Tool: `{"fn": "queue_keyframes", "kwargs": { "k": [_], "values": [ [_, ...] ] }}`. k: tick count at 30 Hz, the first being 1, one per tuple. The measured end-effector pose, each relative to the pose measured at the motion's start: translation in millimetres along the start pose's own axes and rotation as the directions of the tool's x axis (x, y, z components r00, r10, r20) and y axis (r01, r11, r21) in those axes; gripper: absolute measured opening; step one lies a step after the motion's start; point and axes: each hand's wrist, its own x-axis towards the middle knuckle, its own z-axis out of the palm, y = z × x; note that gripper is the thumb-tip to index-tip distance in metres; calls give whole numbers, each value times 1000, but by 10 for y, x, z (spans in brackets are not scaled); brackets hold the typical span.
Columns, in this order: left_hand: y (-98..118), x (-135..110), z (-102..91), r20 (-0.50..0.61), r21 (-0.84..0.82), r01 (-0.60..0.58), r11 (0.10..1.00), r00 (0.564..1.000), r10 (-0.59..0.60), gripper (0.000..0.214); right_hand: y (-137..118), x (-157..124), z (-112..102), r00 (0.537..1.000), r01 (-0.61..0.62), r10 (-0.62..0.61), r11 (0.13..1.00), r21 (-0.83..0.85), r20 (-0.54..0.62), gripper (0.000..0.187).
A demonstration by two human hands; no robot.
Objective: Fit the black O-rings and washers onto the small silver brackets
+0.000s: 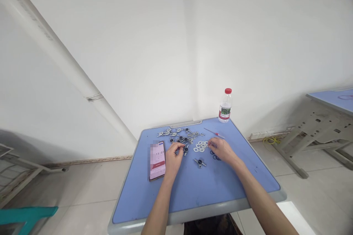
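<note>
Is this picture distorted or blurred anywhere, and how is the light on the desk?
Head view: wide-angle distortion leans the walls and stretches the blue desk; light is soft and even, without strong glare; a pixelated patch blurs the left part of the phone.

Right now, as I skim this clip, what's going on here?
A person is working with bare hands at a blue-topped table. The left hand seems to pinch a small dark fitting, next to a phone. The right hand is beside a heap of white washers. Blue O-rings and small metal parts lie nearby.
</note>
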Motion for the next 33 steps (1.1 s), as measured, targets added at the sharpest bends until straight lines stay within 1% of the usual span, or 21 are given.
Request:
{"fn": "queue_keyframes", "kwargs": {
  "k": [7,10,12,13,15,17,20,23,26,28,30,33],
  "values": [
    [-11,-6,58,101,56,-65,996,993,59,22,-97,100,161,996,90,-90,996,2,23,17],
    [77,-65,72,215,43,-128,991,970,116,22,-100,108,203,992,120,-120,993,-13,34,17],
    [155,-121,92,392,62,-218,974,903,177,22,-82,109,220,991,129,-129,991,-30,29,16],
    [189,-147,106,458,69,-249,966,868,191,25,-72,108,227,991,130,-129,991,-41,25,15],
    [231,-189,138,548,88,-281,955,815,189,33,-59,106,241,992,128,-127,990,-64,16,15],
    [239,-211,171,592,101,-290,952,786,177,31,-70,112,249,991,130,-130,988,-88,12,16],
    [216,-218,208,602,100,-276,956,782,163,21,-143,172,237,988,156,-155,979,-134,23,18],
    [197,-214,225,598,97,-245,965,789,140,17,-257,321,201,979,204,-196,959,-199,60,21],
    [189,-214,226,594,102,-220,970,796,118,20,-366,507,185,967,250,-225,928,-277,120,25],
    [182,-215,223,591,96,-208,973,799,112,22,-423,596,207,956,283,-240,903,-324,168,24],
    [174,-217,218,585,87,-194,977,804,107,25,-465,634,253,946,311,-250,878,-364,206,21],
    [164,-219,212,574,68,-182,981,811,111,26,-494,625,335,939,333,-258,848,-412,227,20]
  ]
}}
